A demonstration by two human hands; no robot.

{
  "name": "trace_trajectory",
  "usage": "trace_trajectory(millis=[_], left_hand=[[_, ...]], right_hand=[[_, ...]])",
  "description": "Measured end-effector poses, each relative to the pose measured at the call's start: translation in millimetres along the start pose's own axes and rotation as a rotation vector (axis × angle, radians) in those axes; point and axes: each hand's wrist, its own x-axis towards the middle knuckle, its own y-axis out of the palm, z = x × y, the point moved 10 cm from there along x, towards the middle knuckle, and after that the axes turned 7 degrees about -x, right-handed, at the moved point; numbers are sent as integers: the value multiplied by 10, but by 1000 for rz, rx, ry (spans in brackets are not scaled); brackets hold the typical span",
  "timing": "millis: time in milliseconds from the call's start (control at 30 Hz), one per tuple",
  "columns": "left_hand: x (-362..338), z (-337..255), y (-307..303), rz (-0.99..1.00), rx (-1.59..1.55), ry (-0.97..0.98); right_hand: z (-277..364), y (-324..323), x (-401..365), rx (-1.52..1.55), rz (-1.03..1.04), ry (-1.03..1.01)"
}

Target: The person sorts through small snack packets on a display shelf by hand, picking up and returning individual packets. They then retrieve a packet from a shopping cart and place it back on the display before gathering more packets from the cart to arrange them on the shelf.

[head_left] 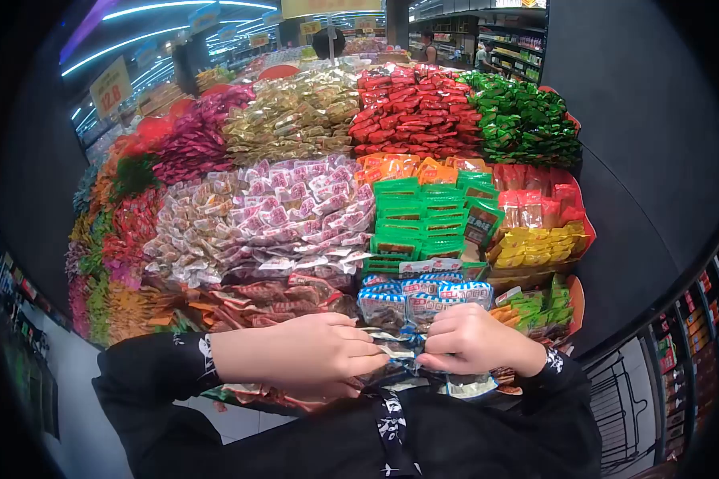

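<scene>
Packet [399, 351] pinched above bin [577, 307]: left hand [311, 357], right hand [473, 341].

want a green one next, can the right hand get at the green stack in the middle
Probably yes: the green stack lies uncovered just past the right hand, only low blue and white packets between. That hand is pinching a wrapper.

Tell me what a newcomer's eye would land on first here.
Bright heaps catch the eye: red packets at top centre, green packets to their right, pink-white packets mid-left. Below, the left hand and right hand pinch a small packet between them.
</scene>
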Motion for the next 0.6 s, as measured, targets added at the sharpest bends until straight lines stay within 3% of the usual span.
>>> trace_trajectory(millis=[133, 233, 300, 367, 433, 500, 600], left_hand=[[-418, -158, 71, -142, 69, -89], [-892, -118, 219, -235, 181, -398], [-1123, -176, 421, -279, 216, -458], [-1422, -117, 534, -374, 250, -695], [-1548, -135, 821, -419, 165, -703], [-1663, -113, 1017, -587, 105, -719], [-1706, -54, 1324, -673, -5, -662]], right_hand=[[113, 296, 2, -25, 6, 14], [179, 441, -51, 12, -56, 61], [221, 563, -131, -45, -45, 114], [167, 539, -283, -43, -155, 333], [152, 701, -496, 60, -212, 539], [241, 944, -676, 133, -185, 694], [566, 1187, -720, 108, -188, 755]])
